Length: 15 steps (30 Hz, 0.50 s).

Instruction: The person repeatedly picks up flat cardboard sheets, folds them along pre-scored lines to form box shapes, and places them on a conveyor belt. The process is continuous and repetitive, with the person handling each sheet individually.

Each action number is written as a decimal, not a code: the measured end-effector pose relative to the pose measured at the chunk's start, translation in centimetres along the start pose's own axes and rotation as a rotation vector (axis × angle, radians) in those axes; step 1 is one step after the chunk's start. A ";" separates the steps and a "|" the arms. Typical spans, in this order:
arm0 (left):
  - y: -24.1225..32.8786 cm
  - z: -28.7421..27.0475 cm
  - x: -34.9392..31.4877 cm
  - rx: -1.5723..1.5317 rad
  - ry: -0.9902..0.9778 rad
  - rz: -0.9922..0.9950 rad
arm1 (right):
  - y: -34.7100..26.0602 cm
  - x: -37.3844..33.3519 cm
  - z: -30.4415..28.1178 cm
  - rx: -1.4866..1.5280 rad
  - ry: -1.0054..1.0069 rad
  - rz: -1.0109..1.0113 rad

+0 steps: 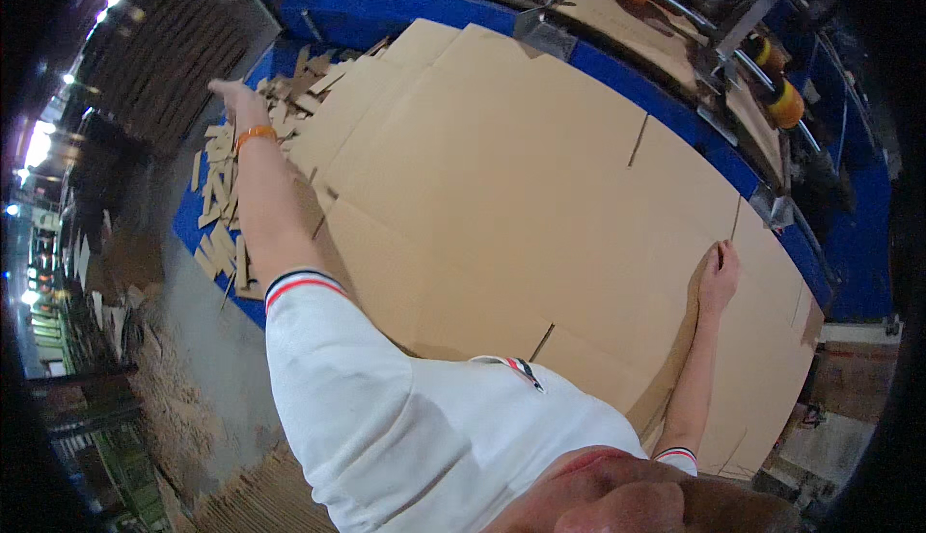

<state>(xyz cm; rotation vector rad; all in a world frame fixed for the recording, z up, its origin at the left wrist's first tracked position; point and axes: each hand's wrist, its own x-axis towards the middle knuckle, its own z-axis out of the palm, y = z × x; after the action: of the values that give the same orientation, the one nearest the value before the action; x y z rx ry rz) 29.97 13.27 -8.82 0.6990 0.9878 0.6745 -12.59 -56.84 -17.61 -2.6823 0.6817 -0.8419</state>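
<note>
So the big flat tan cardboard sheet with narrow slots (pixel 502 186) fills the middle of the frame, lying on a blue metal counter (pixel 188 224). Its left edge runs right along a messy heap of small tan cardboard offcuts (pixel 220 191) at the upper left, and that's my main worry: if the sheet gets dragged that way, scraps could catch under it or spill off onto the grey floor (pixel 198 316). The panels between slots could also crease or tear if someone yanks from one side only, since the cuts leave weak spots. I'd watch the far edge too, it sits close to the machine with orange rollers (pixel 786 107) at upper right.

Fingers: the left hand (pixel 237 99), upper left, reaches out beyond the heap with fingers stretched out and nothing visible in them. The right hand (pixel 718 277), right of frame, has its fingers curled in at the end of a slot, seemingly touching the cardboard. Can't tell if they're actually pinching it.
</note>
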 end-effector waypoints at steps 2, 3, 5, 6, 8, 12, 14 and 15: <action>1.8 -4.1 0.7 0.703 -0.167 0.462 | 0.6 0.4 0.7 -0.066 -0.002 -0.042; -0.5 -7.2 -0.9 1.108 -0.546 0.655 | 1.3 0.4 0.7 -0.118 0.006 -0.050; -3.4 -13.0 -9.3 1.727 -0.966 0.809 | 1.8 0.0 0.5 -0.133 0.003 -0.056; -4.7 -14.6 -11.1 1.832 -0.913 0.834 | 1.6 0.3 0.6 -0.127 -0.007 -0.078; -5.5 -15.5 -15.5 1.950 -0.929 1.011 | 1.9 -0.1 0.1 -0.127 -0.011 -0.068; -6.4 -14.9 -12.9 1.804 -0.772 1.290 | 2.3 0.5 0.5 -0.159 -0.008 -0.122; -5.1 -13.9 -14.1 1.961 -0.822 1.106 | 2.4 0.6 0.8 -0.137 -0.021 -0.102; -4.8 -13.3 -13.7 1.967 -0.875 1.008 | 2.3 0.6 0.8 -0.126 -0.028 -0.091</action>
<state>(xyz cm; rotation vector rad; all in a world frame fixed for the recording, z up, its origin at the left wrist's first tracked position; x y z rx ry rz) 13.49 2.70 -10.74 2.9927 0.0568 -0.1231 -12.48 -59.02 -18.85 -2.8510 0.6300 -0.8077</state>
